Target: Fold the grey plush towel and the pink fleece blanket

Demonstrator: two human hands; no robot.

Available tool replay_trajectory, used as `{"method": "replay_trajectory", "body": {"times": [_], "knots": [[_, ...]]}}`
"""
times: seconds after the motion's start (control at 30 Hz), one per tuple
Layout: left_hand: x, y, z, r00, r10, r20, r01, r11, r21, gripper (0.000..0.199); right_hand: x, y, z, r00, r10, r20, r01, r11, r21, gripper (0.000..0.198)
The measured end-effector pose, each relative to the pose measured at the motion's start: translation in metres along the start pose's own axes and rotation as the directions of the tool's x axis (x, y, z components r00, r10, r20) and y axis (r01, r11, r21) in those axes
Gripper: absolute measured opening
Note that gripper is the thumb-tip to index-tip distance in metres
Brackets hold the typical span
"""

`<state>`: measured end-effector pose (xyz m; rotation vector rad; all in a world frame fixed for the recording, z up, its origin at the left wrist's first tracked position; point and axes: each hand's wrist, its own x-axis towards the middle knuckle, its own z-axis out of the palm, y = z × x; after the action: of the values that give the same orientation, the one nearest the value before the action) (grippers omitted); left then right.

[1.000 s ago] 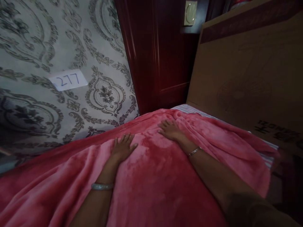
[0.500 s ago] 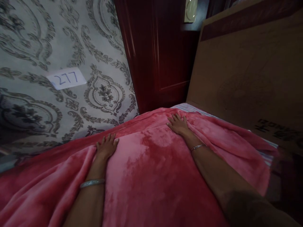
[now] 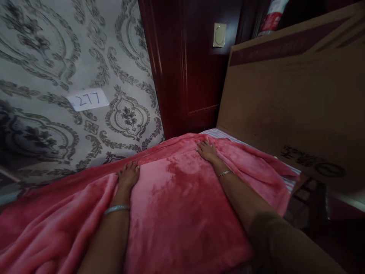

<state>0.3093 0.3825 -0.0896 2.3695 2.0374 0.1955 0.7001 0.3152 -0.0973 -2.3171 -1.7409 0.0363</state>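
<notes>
A pink-red plush blanket lies spread over a bed or table, smooth in the middle and bunched at both sides. Palm down, my left hand rests on its far left part, beside a raised fold, with a pale bangle on the wrist. My right hand presses flat on the blanket's far right part, fingers stretched out, and that wrist carries a thin silver bracelet. Under the blanket's right edge shows a striped cloth.
Patterned wallpaper with a paper marked 277 rises at the left. Behind the blanket stands a dark red wooden panel bearing a switch plate. A large cardboard box leans at the right, with a red-and-white object behind it.
The view has shifted right and tilted up, showing more of the box and the blanket's near edge. Both hands stay flat at about the same places on the blanket.
</notes>
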Motion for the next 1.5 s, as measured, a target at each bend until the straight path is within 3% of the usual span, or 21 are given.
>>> {"method": "replay_trajectory", "body": {"times": [0.13, 0.2, 0.27, 0.33, 0.43, 0.6, 0.77, 1.0, 1.07, 1.13, 1.2, 1.3, 1.4, 1.5], "knots": [[0.001, 0.005, -0.017, 0.995, -0.024, 0.093, 0.022, 0.999, 0.030, 0.061, -0.026, -0.025, -0.022, 0.998, -0.017, -0.053, 0.016, 1.000, -0.018, 0.058], [-0.006, 0.015, -0.028, 0.998, -0.023, 0.061, 0.020, 0.998, 0.051, 0.065, -0.049, -0.041, -0.029, 0.990, -0.127, -0.057, 0.126, 0.992, -0.014, 0.058], [-0.023, 0.034, -0.033, 0.998, 0.055, 0.005, -0.055, 0.996, 0.075, 0.066, -0.077, -0.054, -0.030, 0.971, -0.238, 0.006, 0.238, 0.971, 0.036, 0.058], [-0.050, 0.057, -0.030, 0.971, 0.240, 0.001, -0.239, 0.968, 0.080, 0.063, -0.104, -0.060, -0.024, 0.953, -0.293, 0.082, 0.285, 0.954, 0.094, 0.060], [-0.095, 0.089, -0.014, 0.879, 0.468, 0.094, -0.473, 0.881, 0.032, 0.060, -0.133, -0.057, -0.011, 0.938, -0.324, 0.126, 0.314, 0.945, 0.093, 0.062], [-0.127, 0.108, 0.004, 0.871, 0.477, 0.117, -0.482, 0.876, 0.016, 0.061, -0.142, -0.050, 0.000, 0.945, -0.308, 0.108, 0.304, 0.951, 0.054, 0.060], [-0.130, 0.094, -0.009, 0.868, 0.476, 0.142, -0.486, 0.873, 0.047, 0.060, -0.147, -0.032, -0.013, 0.940, -0.295, 0.171, 0.293, 0.955, 0.036, 0.059], [-0.173, 0.028, -0.029, 0.931, 0.310, 0.195, -0.334, 0.937, 0.102, 0.061, -0.198, 0.060, -0.034, 0.993, -0.043, 0.109, 0.042, 0.999, 0.014, 0.058], [-0.196, 0.017, -0.030, 0.929, 0.329, 0.169, -0.349, 0.931, 0.106, 0.060, -0.216, 0.080, -0.038, 0.998, 0.025, 0.060, -0.028, 0.998, 0.059, 0.059], [-0.224, 0.014, -0.026, 0.891, 0.432, 0.138, -0.444, 0.893, 0.069, 0.059, -0.234, 0.092, -0.040, 0.996, 0.084, -0.007, -0.082, 0.989, 0.119, 0.058], [-0.253, 0.016, -0.016, 0.820, 0.560, 0.114, -0.564, 0.826, 0.004, 0.059, -0.248, 0.097, -0.041, 0.986, 0.159, -0.054, -0.147, 0.974, 0.175, 0.055], [-0.285, 0.023, 0.004, 0.764, 0.646, -0.012, -0.646, 0.763, -0.018, 0.059, -0.261, 0.099, -0.041, 0.963, 0.262, -0.058, -0.244, 0.945, 0.218, 0.050], [-0.295, 0.025, 0.016, 0.743, 0.655, -0.136, -0.659, 0.752, 0.022, 0.059, -0.264, 0.100, -0.041, 0.952, 0.303, -0.041, -0.288, 0.933, 0.215, 0.045], [-0.293, 0.024, 0.018, 0.715, 0.673, -0.189, -0.677, 0.734, 0.051, 0.060, -0.261, 0.099, -0.042, 0.951, 0.310, -0.019, -0.299, 0.931, 0.208, 0.041]]}}
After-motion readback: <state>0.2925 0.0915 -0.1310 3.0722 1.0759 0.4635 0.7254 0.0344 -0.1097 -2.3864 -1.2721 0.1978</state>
